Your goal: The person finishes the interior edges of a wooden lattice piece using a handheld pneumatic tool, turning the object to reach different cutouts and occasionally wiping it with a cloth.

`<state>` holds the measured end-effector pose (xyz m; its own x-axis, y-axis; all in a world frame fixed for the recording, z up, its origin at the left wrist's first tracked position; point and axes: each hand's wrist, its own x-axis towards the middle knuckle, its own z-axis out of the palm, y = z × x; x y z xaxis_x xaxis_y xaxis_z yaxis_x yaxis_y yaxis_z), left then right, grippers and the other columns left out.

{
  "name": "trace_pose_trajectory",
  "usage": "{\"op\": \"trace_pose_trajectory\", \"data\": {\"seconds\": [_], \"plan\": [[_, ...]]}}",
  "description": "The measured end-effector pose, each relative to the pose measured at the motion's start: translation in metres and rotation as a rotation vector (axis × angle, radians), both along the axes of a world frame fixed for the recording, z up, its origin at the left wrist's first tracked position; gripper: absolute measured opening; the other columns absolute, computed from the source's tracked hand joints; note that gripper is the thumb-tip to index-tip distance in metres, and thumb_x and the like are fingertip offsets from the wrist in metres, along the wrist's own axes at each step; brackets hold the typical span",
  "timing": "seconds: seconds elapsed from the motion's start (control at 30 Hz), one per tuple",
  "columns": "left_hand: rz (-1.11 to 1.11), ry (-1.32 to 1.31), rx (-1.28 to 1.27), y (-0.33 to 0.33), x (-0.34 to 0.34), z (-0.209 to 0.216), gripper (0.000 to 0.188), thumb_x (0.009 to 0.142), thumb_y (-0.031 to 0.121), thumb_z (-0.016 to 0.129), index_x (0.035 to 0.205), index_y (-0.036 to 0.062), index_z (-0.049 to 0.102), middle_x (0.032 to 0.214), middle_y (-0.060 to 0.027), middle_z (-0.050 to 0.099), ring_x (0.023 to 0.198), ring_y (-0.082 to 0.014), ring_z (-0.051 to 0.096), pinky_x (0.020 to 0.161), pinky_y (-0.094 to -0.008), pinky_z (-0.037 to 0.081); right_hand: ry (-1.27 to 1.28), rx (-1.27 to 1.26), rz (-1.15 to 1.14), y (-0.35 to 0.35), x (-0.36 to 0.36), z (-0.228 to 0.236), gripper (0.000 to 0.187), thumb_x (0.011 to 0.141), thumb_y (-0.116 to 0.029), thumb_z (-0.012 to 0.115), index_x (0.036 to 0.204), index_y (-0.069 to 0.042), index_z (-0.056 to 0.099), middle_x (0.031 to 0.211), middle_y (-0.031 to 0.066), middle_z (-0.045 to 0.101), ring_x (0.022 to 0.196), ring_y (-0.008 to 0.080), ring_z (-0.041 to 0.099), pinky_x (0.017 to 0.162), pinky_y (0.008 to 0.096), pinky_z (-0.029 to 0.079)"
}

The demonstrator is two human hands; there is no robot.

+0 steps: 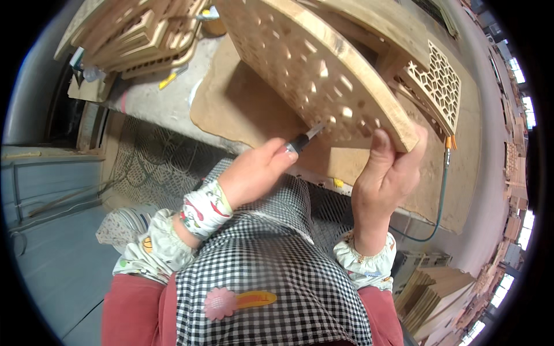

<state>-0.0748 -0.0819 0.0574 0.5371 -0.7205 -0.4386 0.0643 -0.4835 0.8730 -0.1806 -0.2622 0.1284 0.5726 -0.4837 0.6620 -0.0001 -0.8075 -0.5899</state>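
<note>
Perforated wooden panel (311,64): right hand (385,167) is clamping its lower corner, thumb on the near face, fingers behind. Left hand (254,172) is gripping a dark-handled bladed tool (301,141), tip pointing at the cut-outs; contact unclear. Judged best: keeping strokes light, bracing the panel, steering the blade clear of right fingers. Panel is standing tilted above a brown sheet (222,109) on the tabletop (151,99), showing pale wood, many small openings, a thick curved edge.
</note>
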Motion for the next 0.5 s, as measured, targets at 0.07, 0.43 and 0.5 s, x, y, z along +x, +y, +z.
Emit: {"op": "trace_pose_trajectory", "data": {"seconds": [0.07, 0.43, 0.5], "plan": [[0.018, 0.064, -0.004, -0.003, -0.001, 0.000, 0.038, 0.110, 0.039, 0.055, 0.118, 0.0021, 0.061, 0.072, 0.0015, 0.055, 0.056, -0.0084, 0.052, 0.053, -0.0264, 0.045, 0.001, 0.015, 0.003, -0.001, -0.001, 0.000, 0.030, 0.105, -0.020, 0.071, 0.123, 0.002, 0.060, 0.101, 0.0190, 0.073, 0.086, 0.0329, 0.077, 0.074, 0.0370, 0.058], [0.117, 0.325, -0.165, 0.074, -0.027, -0.036, 0.049, 0.102, 0.036, 0.072, 0.137, 0.0028, 0.060, 0.095, -0.0036, 0.069, 0.081, -0.0113, 0.065, 0.070, -0.0267, 0.053, 0.015, 0.071, 0.131, -0.022, -0.018, -0.006, 0.029, 0.111, -0.017, 0.061, 0.132, 0.002, 0.057, 0.109, 0.0133, 0.071, 0.098, 0.0202, 0.070, 0.088, 0.0319, 0.054], [0.103, 0.186, -0.021, 0.090, -0.029, -0.046, 0.051, 0.099, 0.037, 0.074, 0.135, 0.0027, 0.063, 0.103, -0.0059, 0.071, 0.090, -0.0143, 0.067, 0.081, -0.0285, 0.054, -0.003, 0.051, 0.175, -0.037, -0.027, -0.006, 0.026, 0.106, -0.020, 0.068, 0.124, -0.001, 0.064, 0.112, 0.0164, 0.071, 0.096, 0.0313, 0.074, 0.082, 0.0357, 0.056]]}}
